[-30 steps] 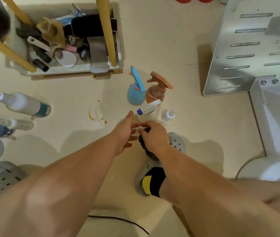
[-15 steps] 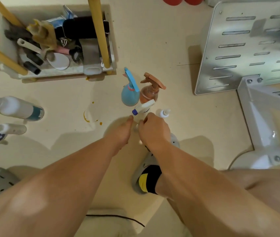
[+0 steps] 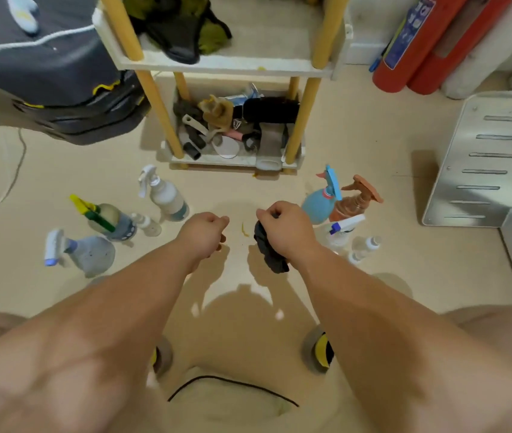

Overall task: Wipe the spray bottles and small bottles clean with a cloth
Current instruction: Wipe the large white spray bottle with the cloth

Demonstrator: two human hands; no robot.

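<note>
Bottles: two clusters stand on the floor (image 3: pixel 70 170), the left group (image 3: pixel 167 196) near your left hand (image 3: pixel 204 232) and the right group (image 3: pixel 318 203) just beside your right hand (image 3: pixel 286 228); probably split to keep wiped apart from unwiped.
Cloth (image 3: pixel 272 256): dark and bunched, gripped in your right hand and hanging below it, ready to wipe.
Left hand: curled into a fist, nothing visible in it, free to lift a bottle.
Hard to read: your right wrist overlaps the clear sprayer (image 3: pixel 340 229); the small bottles (image 3: pixel 370 243) are blurred; cleanliness can't be judged.

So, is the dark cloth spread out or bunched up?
Bunched up: the right hand grips the dark cloth in a crumpled wad that hangs below the fist.
</note>
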